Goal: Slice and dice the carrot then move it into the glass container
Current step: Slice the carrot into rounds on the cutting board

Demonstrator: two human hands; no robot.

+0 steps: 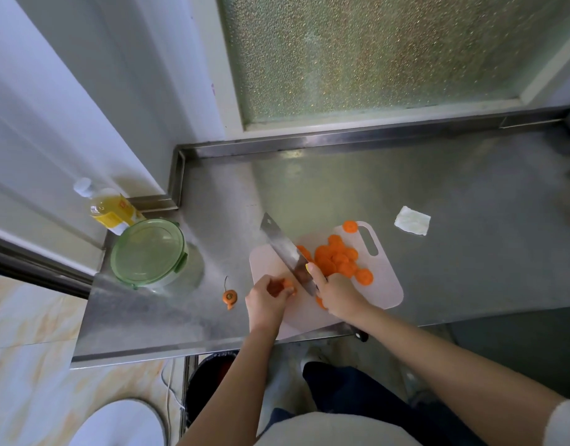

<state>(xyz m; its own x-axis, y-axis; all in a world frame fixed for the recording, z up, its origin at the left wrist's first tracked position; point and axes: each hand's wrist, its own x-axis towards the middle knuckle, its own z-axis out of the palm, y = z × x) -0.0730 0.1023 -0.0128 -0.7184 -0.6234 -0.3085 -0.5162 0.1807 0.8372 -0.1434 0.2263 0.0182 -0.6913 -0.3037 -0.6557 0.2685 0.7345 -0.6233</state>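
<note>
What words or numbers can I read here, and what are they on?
Nothing here can be read.
Clear plastic bottle of yellow liquid: its yellow label with a red patch is too blurred to read.
Broad steel knife blade: a small dark mark near the tip, too small to read.

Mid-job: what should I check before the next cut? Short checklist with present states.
1. Left hand holds the carrot stub on the cutting board: ok.
2. Right hand grips the knife: ok.
3. Left hand clear of the blade: cannot tell; it sits very close.
4. Slices piled right of the blade, out of its path: ok.
5. Slices diced: not ok; they are whole rounds.
6. Glass container open: not ok; the green lid is on.
</note>
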